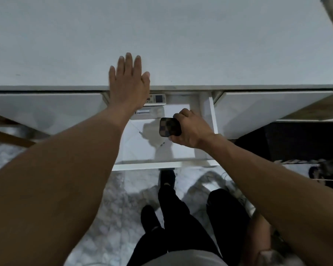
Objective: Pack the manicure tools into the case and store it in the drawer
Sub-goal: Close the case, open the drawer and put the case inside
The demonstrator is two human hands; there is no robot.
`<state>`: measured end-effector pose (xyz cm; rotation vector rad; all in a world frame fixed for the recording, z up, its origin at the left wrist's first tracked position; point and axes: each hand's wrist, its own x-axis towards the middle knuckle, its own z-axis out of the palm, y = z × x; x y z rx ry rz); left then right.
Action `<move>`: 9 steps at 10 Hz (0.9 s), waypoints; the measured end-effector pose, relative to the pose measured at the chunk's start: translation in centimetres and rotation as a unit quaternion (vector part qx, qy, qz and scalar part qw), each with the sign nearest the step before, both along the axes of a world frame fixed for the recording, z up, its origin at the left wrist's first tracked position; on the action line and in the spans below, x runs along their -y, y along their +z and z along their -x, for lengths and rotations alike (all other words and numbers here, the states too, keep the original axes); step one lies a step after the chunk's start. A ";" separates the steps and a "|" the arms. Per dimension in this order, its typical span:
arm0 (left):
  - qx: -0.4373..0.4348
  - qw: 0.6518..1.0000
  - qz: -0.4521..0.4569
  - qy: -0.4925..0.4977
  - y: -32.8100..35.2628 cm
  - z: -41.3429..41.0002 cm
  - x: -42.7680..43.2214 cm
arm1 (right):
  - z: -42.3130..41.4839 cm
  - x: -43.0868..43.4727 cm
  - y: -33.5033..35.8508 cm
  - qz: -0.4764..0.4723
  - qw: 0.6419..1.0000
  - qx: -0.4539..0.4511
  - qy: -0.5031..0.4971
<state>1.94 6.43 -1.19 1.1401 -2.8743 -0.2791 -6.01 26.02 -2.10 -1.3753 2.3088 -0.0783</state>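
The white middle drawer (pixel 167 166) under the desk stands pulled out. My right hand (pixel 192 129) is shut on a small dark checkered manicure case (pixel 170 127), closed, and holds it just above the drawer's inside, toward its right half. My left hand (pixel 128 81) lies flat with fingers spread on the front edge of the white desktop (pixel 200 45), above the drawer's back left corner. No loose manicure tools show anywhere.
At the drawer's back lie a white remote control (pixel 157 98) and a flat white box (pixel 142 111); papers line its bottom. Shut white drawer fronts (pixel 42 110) flank it. My legs in dark trousers (pixel 181 217) stand on a marbled floor. Cables lie at the right.
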 end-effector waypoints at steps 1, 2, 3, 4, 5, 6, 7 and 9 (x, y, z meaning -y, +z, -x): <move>-0.025 0.999 0.031 0.007 -0.4 0.0 -0.2 | 0.5 0.5 -1.8 -0.015 1.000 0.005 0.010; -0.034 0.997 0.060 0.014 -1.0 0.1 -0.4 | 1.3 1.2 -3.8 -0.027 0.999 0.016 0.011; -0.050 0.996 0.072 0.021 -1.3 0.2 -0.4 | 1.7 2.0 -5.6 -0.036 0.999 0.017 0.017; -0.061 0.994 0.086 0.033 -1.5 0.3 -0.5 | 2.0 2.8 -7.0 -0.044 0.999 0.017 0.018; -0.062 0.993 0.089 0.037 -1.6 0.5 -0.5 | 2.4 3.3 -8.0 -0.050 0.998 0.016 0.017; -0.068 0.992 0.096 0.042 -1.8 0.6 -0.5 | 2.7 3.7 -8.7 -0.054 0.998 0.018 0.017; -0.074 0.991 0.105 0.047 -2.0 0.7 -0.6 | 3.0 3.8 -9.1 -0.058 0.998 0.025 0.017; -0.077 0.989 0.114 0.053 -2.5 0.8 -0.6 | 3.1 3.9 -9.6 -0.050 0.998 0.041 0.011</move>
